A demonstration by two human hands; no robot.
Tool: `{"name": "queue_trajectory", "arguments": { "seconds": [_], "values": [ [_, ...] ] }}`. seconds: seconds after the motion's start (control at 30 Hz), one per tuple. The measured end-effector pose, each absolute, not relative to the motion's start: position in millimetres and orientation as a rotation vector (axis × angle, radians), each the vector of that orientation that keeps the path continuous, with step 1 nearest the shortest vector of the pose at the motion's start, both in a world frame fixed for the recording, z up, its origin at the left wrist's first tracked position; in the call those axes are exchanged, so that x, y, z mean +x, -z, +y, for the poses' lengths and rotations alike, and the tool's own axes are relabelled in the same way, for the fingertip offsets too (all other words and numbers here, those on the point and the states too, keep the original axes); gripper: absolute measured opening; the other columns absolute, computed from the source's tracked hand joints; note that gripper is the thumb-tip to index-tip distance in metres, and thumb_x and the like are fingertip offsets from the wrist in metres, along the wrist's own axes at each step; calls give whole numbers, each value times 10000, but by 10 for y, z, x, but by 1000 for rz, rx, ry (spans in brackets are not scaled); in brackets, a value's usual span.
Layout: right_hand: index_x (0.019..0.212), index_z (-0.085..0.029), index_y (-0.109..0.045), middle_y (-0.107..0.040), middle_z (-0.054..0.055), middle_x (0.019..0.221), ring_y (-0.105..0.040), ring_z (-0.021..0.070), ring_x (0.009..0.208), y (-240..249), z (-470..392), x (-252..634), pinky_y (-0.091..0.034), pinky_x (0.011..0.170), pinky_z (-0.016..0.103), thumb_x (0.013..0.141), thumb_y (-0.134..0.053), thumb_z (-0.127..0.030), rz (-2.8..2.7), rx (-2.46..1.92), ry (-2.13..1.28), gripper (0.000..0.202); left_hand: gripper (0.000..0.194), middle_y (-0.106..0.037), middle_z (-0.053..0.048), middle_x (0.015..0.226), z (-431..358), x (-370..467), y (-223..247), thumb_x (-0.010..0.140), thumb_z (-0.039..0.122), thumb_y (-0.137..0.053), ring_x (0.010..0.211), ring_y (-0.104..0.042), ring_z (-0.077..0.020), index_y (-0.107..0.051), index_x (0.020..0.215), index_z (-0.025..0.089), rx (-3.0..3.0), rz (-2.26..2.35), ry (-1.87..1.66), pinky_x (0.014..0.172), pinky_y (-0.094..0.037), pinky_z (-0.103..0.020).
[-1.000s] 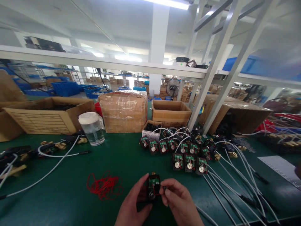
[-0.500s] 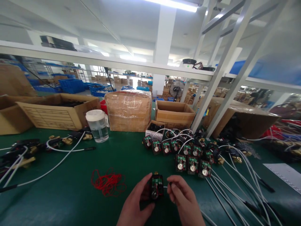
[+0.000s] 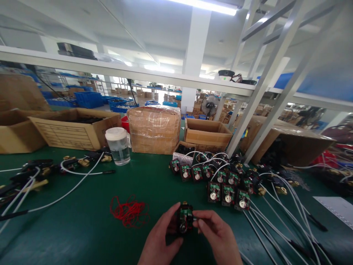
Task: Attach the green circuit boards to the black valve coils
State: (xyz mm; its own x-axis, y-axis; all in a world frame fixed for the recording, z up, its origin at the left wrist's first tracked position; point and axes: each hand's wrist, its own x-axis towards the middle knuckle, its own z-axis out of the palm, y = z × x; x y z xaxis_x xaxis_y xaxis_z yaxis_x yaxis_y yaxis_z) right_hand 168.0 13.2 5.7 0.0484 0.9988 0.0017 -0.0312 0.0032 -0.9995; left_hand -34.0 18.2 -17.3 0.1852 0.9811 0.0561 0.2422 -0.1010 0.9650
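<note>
A small black housing with a green circuit board inside (image 3: 185,219) is held upright above the green table. My left hand (image 3: 162,235) grips it from the left, thumb low and fingers behind its left side. At its right side, my right hand (image 3: 216,233) pinches the end of a white cable, most of which the fingers hide. Red thin wires (image 3: 130,211) lie in a tangle to the left of my hands. Similar housings with boards (image 3: 228,195) stand in rows beyond my right hand.
A lidded clear jug (image 3: 118,147) stands at the back left, near an open carton (image 3: 74,129) and a wrapped box (image 3: 154,130). White cables (image 3: 275,232) spread over the right side. Metal shelf posts (image 3: 267,84) rise at the right. Brass-fitted parts (image 3: 33,180) lie at the left.
My right hand has moved left, bringing its fingertips against the right side of the housing. The whole view has shifted slightly. My left hand keeps its hold.
</note>
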Motion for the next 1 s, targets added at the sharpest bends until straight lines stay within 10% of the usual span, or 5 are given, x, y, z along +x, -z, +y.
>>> {"name": "queue_trajectory", "arguments": {
  "seconds": [0.43, 1.0],
  "values": [
    [828, -228, -725, -661, 24, 813, -644, 196, 752, -99, 133, 1559, -495, 691, 275, 818, -660, -224, -1500, -1364, -866, 65, 791, -730, -33, 1219, 191, -290, 164, 676, 55, -632, 985, -725, -201, -532, 1411, 330, 1500, 1226, -1049, 902, -590, -335],
    [788, -224, -620, -621, -26, 680, -621, 173, 644, -234, 246, 1491, -478, 626, 275, 772, -612, -211, -1441, -1424, -1075, 23, 659, -713, 4, 1297, 326, -223, -6, 666, 115, -678, 1179, -668, -228, -647, 1285, 342, 1473, 1291, -965, 1049, -508, -353]
  ]
}}
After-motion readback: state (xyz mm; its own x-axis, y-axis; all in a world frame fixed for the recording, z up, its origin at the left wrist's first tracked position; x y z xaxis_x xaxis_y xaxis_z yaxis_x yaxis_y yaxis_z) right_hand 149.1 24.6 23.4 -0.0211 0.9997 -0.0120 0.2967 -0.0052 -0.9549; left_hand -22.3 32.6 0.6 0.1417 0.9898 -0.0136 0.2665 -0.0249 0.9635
